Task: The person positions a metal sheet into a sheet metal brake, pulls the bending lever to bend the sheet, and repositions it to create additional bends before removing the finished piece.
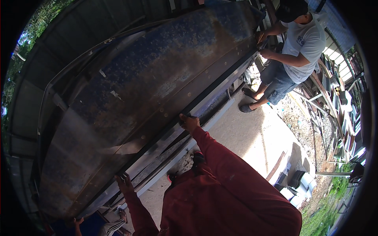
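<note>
A large metal sheet (157, 74), rusty brown with worn blue paint, slopes across the view in front of me. A long dark bar (155, 144) runs along its near edge. Around this bar, at mid-length, the fingers of my right hand (190, 122) are closed. Farther down to the left, my left hand (125, 183) grips the bar too, its fingertips partly hidden at the edge. At the far right end, a co-worker (301, 43) in a white shirt and dark cap has both hands at the sheet's corner. Another person's hand (78, 222) touches the near left end.
Below the bar lie pale metal rails (173, 161), close to my feet. Concrete floor (236, 133) stretches to the right. Scrap metal and boards (342, 106) are piled beyond it. A striped trouser leg (112, 227) shows at bottom left. Dark corrugated wall panels (75, 43) stand behind the sheet.
</note>
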Available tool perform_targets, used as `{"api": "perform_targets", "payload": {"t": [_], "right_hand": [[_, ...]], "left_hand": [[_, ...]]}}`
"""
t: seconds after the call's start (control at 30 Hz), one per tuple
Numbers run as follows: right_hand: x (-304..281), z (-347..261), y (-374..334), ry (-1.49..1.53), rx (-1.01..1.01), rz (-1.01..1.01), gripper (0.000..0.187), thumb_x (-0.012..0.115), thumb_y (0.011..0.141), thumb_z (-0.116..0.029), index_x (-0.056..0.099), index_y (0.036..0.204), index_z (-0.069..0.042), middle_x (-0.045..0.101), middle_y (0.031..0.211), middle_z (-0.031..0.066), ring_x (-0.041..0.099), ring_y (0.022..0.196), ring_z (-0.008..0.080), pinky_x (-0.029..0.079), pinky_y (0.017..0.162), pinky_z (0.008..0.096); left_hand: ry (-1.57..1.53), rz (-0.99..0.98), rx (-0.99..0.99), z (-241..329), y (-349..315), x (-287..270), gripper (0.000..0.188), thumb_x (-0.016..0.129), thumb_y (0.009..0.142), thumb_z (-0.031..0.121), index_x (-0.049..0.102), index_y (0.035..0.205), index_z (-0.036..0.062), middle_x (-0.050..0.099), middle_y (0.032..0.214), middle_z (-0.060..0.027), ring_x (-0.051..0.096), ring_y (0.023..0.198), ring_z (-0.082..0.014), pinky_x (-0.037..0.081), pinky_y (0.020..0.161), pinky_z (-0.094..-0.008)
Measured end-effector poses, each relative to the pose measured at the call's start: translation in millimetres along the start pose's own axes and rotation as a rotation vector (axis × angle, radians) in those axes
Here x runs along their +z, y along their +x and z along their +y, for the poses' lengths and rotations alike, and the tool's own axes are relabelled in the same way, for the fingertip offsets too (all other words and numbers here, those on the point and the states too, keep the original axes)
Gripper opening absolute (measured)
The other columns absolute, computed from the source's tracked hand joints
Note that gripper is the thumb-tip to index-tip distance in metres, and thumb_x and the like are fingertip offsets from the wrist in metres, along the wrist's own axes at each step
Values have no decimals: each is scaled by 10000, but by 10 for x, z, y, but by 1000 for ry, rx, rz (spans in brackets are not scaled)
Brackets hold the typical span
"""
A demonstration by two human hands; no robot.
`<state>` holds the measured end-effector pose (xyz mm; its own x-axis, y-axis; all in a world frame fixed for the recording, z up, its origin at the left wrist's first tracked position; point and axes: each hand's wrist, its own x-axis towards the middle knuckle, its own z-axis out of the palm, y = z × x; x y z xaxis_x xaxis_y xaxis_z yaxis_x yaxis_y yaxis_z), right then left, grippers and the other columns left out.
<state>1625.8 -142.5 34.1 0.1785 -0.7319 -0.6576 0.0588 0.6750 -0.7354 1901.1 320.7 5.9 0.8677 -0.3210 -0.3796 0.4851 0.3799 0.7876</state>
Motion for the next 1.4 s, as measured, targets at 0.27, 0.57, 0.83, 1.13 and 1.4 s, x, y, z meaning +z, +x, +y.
{"api": "perform_targets", "payload": {"t": [0.27, 0.57, 0.83, 1.13, 1.4], "right_hand": [[-173, 218, 286, -214, -171, -129, 381, 806, 910, -408, 712, 1048, -65, 667, 849, 56, 697, 708, 181, 589, 595, 313], [-430, 249, 664, -262, -170, -418, 435, 739, 959, -457, 669, 1200, -100, 681, 966, 53, 706, 836, 224, 593, 685, 336], [-395, -4, 482, -92, 53, -308, 510, 755, 916, -506, 657, 1217, -106, 716, 979, 88, 726, 848, 268, 598, 688, 398], [193, 115, -162, -55, 27, -10, 453, 890, 825, -385, 673, 930, -3, 661, 812, 82, 678, 616, 213, 615, 564, 343], [-480, 791, -1143, -303, 71, -344, 353, 825, 833, -347, 701, 906, -25, 680, 826, 89, 682, 681, 232, 602, 612, 366]], "left_hand": [[-114, 117, -59, 124, -134, 208, 334, 809, 919, 410, 636, 1098, 186, 622, 1058, 29, 626, 993, -142, 524, 1048, -436], [-48, 291, -23, 90, -219, 271, 495, 833, 879, 459, 595, 1140, 112, 588, 1047, -17, 600, 944, -164, 644, 819, -390], [203, 134, 56, -217, -17, -68, 607, 716, 963, 282, 455, 1485, 115, 524, 1427, -43, 572, 1221, -250, 590, 991, -446], [-28, 222, -54, 93, -22, -258, 574, 787, 926, 459, 581, 1355, 136, 557, 1249, -20, 535, 1229, -214, 506, 1083, -457], [69, 315, -24, 18, -130, 104, 705, 786, 894, 545, 561, 1329, 38, 546, 1311, -81, 529, 1191, -264, 593, 991, -448]]}}
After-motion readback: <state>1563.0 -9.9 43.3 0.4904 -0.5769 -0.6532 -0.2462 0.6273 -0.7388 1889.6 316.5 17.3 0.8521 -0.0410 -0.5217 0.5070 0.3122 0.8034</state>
